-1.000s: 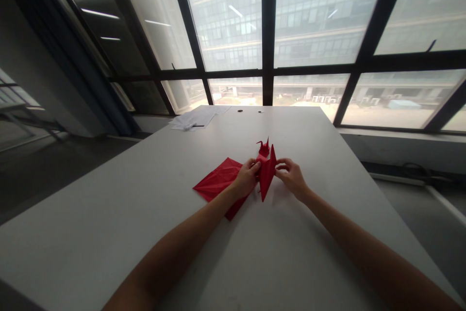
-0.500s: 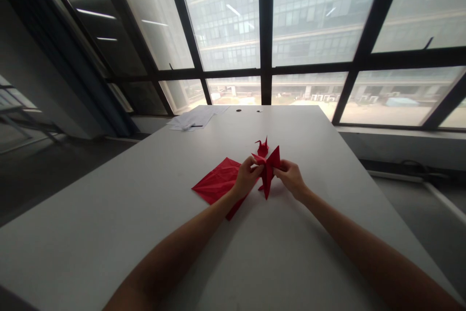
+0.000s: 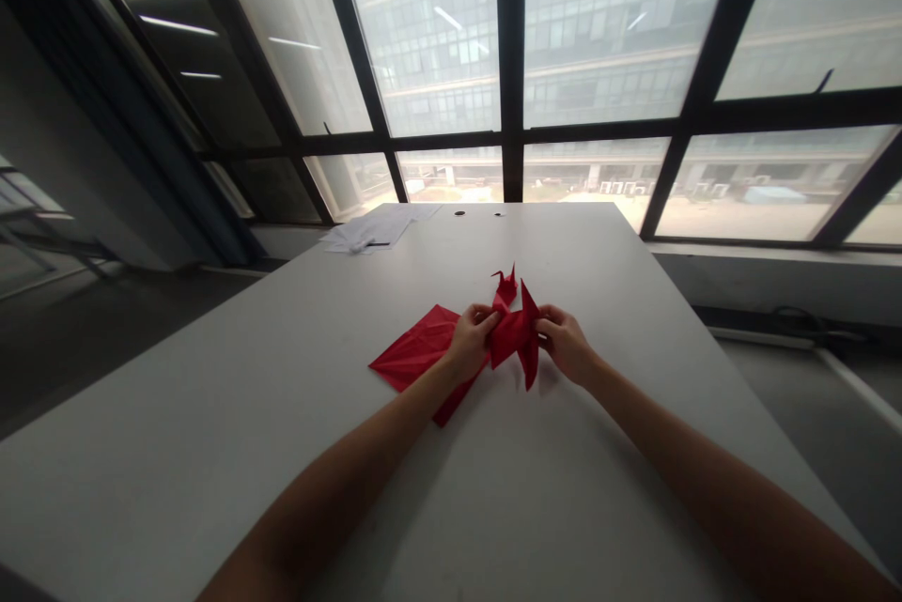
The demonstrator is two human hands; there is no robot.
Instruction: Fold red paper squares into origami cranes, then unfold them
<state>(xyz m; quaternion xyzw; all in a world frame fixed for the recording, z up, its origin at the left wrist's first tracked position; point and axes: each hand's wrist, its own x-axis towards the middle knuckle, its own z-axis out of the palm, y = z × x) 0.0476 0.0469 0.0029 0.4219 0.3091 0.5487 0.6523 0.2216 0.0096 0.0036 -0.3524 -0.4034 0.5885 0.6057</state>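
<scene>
Between my two hands, just above the table, is a red folded-paper figure with pointed flaps standing out. My left hand is closed on its left side, thumb and fingers pinching the paper. On the opposite side my right hand pinches it too, its fingertips partly hidden behind an upright flap. A creased sheet of red paper lies on the table beneath my left wrist, which covers part of it. Just beyond the held figure stands a small red origami crane, its lower part hidden.
The long white table runs away toward the windows. White papers with a dark pen on them lie at its far left edge. A dark round hole is in the far end of the tabletop.
The folded figure has turned in my hands, and its flaps now point differently and show a broader face. My hands have shifted slightly; the sheet and the crane stay in place.
</scene>
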